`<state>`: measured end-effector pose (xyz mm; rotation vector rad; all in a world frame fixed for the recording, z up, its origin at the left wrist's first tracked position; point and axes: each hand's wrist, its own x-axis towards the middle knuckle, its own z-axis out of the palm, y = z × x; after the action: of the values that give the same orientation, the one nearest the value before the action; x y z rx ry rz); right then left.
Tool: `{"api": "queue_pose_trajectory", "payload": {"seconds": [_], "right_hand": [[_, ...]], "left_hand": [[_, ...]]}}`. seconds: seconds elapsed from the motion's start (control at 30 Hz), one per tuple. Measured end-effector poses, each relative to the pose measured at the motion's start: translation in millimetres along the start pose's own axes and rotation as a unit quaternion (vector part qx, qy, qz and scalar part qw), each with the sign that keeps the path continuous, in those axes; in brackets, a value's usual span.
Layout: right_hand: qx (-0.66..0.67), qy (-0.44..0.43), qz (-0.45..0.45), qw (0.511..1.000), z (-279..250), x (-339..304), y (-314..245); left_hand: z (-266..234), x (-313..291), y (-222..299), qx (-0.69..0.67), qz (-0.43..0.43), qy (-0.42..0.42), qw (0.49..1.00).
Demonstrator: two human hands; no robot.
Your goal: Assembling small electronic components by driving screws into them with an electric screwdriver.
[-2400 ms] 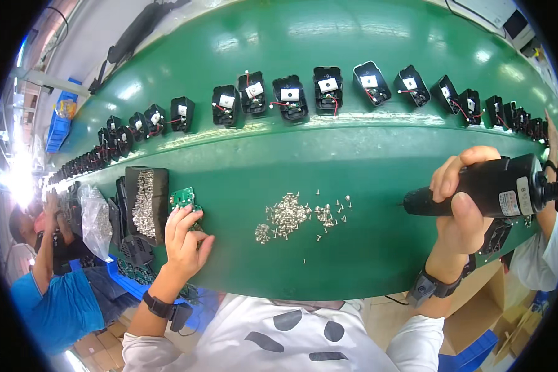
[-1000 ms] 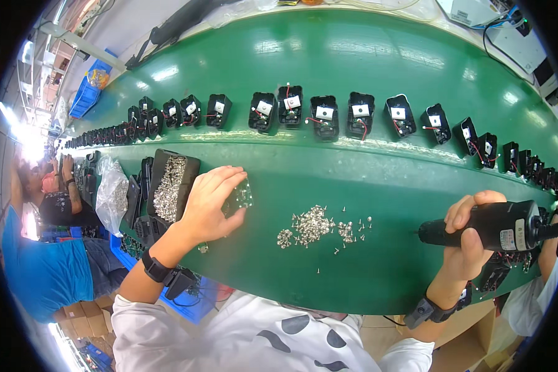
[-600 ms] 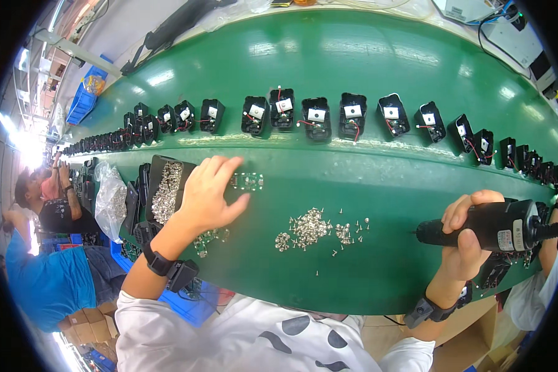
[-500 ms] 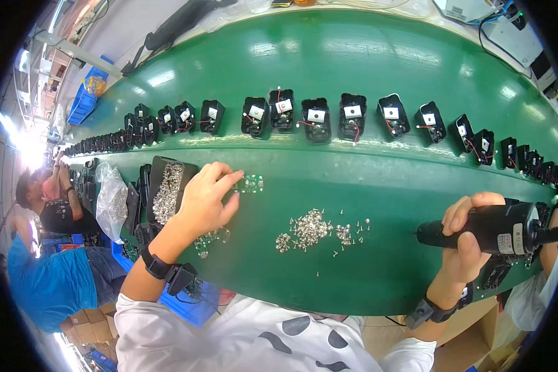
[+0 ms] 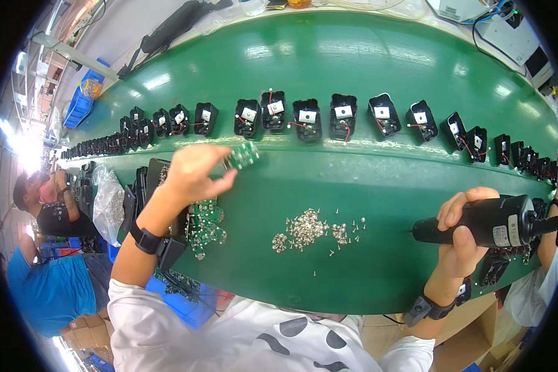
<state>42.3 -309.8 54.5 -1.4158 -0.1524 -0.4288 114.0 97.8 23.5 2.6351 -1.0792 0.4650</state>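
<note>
A small green circuit board is pinched between the thumb and fingers of my left hand, raised a little in front of the row of black housings. More green circuit boards lie in a heap below that hand. My right hand is wrapped round a black electric screwdriver, held level with its tip pointing left. On the green table between my hands lies a loose pile of small silver screws, with several scattered around it.
Black plastic housings with white parts and red wires stand in a long row across the table. A dark bin sits behind my left forearm. A clear plastic bag and a co-worker are at the left.
My left hand has lifted the circuit board off the table and tilted it, moving slightly left and farther away. My right hand still grips the screwdriver, almost unmoved.
</note>
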Motion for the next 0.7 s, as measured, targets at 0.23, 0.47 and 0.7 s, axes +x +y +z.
{"api": "queue_pose_trajectory", "payload": {"seconds": [0.23,0.47,0.7], "right_hand": [[0.002,0.006,0.004,1.0,-2.3,-1.3,-1.6],[-0.001,0.005,0.0,1.0,-1.9,-0.5,-0.5],[-0.005,0.007,-0.004,1.0,-1.6,0.9,-0.4]], "left_hand": [[-0.4,24.0,-26.2,0.03,-0.059,0.078,0.995],[11.0,27.7,-33.0,0.011,-0.077,0.085,0.993],[10.0,29.0,-33.4,-0.004,-0.091,0.084,0.992]]}}
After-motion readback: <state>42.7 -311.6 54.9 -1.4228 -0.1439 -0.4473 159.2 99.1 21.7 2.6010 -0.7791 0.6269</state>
